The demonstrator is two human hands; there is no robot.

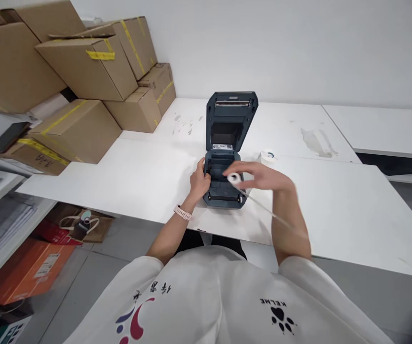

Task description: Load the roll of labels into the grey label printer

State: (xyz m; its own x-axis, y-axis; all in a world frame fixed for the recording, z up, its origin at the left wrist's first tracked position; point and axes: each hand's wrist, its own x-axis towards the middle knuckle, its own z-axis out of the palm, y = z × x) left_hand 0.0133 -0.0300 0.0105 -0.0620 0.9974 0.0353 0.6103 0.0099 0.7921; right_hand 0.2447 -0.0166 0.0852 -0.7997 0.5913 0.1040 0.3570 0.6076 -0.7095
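Note:
A dark grey label printer (223, 203) stands on the white table with its lid (231, 102) tipped up and its inner bay exposed. My left hand (199, 182) is closed on the left edge of the printer's base, the thumb reaching inside. Over the right side of the bay, my right hand (263, 176) pinches a small white label roll (233, 178) between thumb and fingers. A loose strip (266, 208) trails from that roll down to the right, past my forearm, and is blurred. Behind the right hand lies another white roll (267, 155), partly hidden.
Cardboard boxes (87, 62) with yellow tape are stacked on the left of the white table (148, 181). Its front edge runs close to my body. A shelf (15, 234) with papers stands at lower left, an orange box (30, 267) below. A white wall rises behind.

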